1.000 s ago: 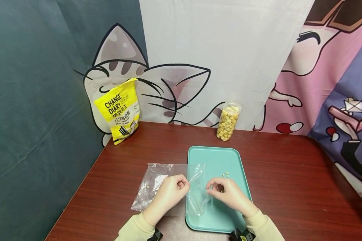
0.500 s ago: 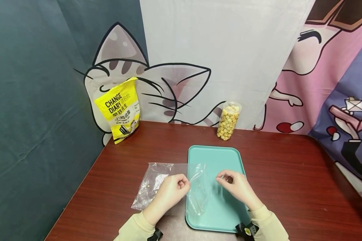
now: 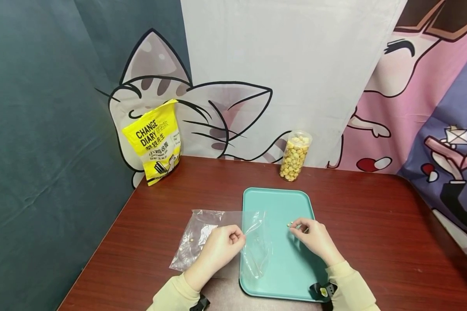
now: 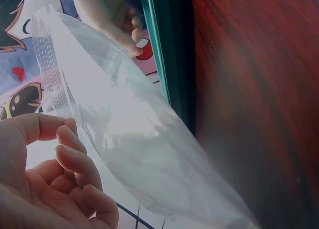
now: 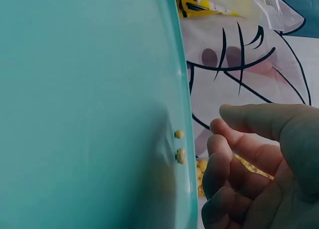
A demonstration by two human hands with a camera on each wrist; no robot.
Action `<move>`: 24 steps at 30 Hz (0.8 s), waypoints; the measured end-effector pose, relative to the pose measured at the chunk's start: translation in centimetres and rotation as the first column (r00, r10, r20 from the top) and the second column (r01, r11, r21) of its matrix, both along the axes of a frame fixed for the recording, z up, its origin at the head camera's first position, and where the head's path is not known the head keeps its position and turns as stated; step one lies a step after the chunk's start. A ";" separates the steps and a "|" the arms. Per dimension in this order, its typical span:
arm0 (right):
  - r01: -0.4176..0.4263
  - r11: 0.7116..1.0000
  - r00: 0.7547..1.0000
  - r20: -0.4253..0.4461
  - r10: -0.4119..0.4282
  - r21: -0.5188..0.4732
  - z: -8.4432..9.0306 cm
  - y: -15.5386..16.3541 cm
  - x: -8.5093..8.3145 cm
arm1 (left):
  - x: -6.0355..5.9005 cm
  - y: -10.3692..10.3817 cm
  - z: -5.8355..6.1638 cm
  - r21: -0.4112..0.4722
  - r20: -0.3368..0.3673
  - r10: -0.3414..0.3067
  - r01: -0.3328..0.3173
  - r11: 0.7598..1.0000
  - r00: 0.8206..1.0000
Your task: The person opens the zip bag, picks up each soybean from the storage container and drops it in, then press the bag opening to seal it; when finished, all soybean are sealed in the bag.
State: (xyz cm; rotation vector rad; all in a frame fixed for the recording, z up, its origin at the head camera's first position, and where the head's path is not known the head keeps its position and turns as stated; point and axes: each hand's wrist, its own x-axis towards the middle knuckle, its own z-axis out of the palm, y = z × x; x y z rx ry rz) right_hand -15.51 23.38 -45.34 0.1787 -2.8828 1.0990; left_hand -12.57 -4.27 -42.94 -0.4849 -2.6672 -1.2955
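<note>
Over the teal plastic tray [image 3: 277,203] on the table [image 3: 373,242], the right hand [image 3: 311,239] reaches, fingers curled and seemingly empty, for small yellow beans [image 3: 289,224], while the left hand [image 3: 219,247] pinches the clear plastic bag's [image 3: 233,242] mouth open, so picking and bagging them likely follows.

bag [image 3: 218,237] L of tray [image 3: 276,203], overlaps edge | jar [image 3: 294,156] behind tray | pouch [image 3: 155,140] back-L
</note>
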 end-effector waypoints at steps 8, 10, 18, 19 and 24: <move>0.034 0.999 0.999 0.035 -0.035 0.021 -0.7 0.9 -0.7 | 0.1 -0.1 0.1 -0.001 0.006 -0.005 0.005 1.000 1.000; 0.034 0.999 0.998 0.047 -0.035 0.022 -0.8 1.1 -0.9 | 0.1 -0.1 0.1 0.001 0.012 -0.004 0.004 1.000 1.000; 0.093 0.993 0.994 0.053 -0.097 0.066 -1.2 1.4 -2.0 | 0.0 -0.1 0.1 0.003 0.013 -0.007 0.007 1.000 1.000; 0.094 0.993 0.993 0.061 -0.098 0.068 -1.2 1.4 -2.1 | 0.0 -0.1 0.1 0.002 0.014 -0.007 0.007 1.000 1.000; 0.103 0.991 0.990 0.084 -0.110 0.084 -1.2 0.7 -2.1 | 0.0 -0.1 0.1 0.007 0.019 -0.008 0.008 1.000 1.000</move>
